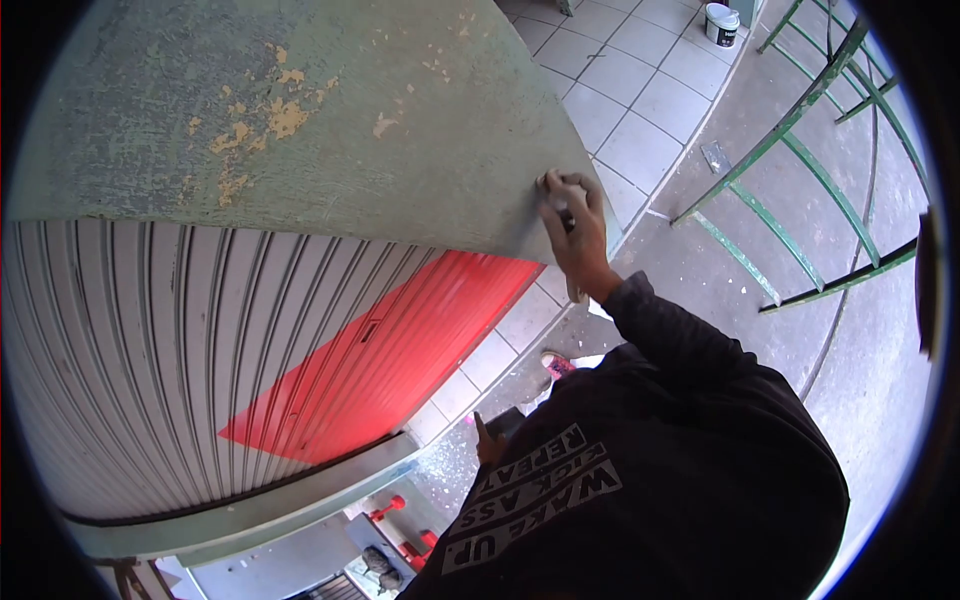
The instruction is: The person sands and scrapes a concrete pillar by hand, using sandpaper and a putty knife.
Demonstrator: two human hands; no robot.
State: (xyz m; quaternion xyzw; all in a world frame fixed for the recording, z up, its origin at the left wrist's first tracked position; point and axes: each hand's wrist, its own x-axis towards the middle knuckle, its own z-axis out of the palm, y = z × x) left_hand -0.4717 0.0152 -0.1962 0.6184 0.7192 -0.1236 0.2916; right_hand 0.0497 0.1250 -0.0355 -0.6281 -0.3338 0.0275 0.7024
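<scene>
My right hand (578, 228) is at the right edge of a grey-green painted wall (440, 150) with peeling, yellowish patches. Its fingers are curled together against the surface; anything pinched in them is too small or hidden to name. A pale strip shows below the palm. Lower down, my left hand (488, 446) is partly hidden by my dark shirt (660, 480). It appears to grip a dark flat rectangular thing (506, 422) whose kind I cannot make out. Beside the wall runs a ribbed metal shutter (190, 340), painted partly red.
Green metal railings (800, 170) stand on the concrete at right. A white bucket (721, 25) sits on the tiles (640, 130) at the top. A flat plate-like piece (715, 157) lies on the ground. Red objects (388, 508) are near the lower left.
</scene>
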